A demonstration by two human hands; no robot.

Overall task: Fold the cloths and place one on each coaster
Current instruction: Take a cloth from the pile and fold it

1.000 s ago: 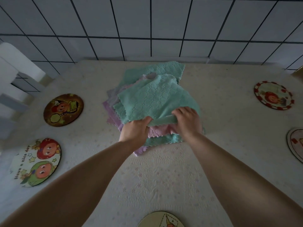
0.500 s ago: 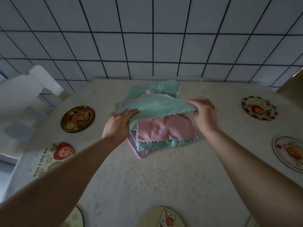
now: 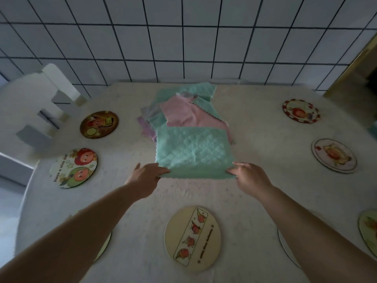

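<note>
A white-tiled wall backs the pale patterned tablecloth, and round printed coasters ring the heap of pink, lilac and green cloths. The mint-green quilted microfibre cloth lies just in front of that heap, partly overlapping it. Your left hand and right hand each pinch a near corner. Keep both corners level, then fold them away towards the heap so the edges meet squarely.
</note>
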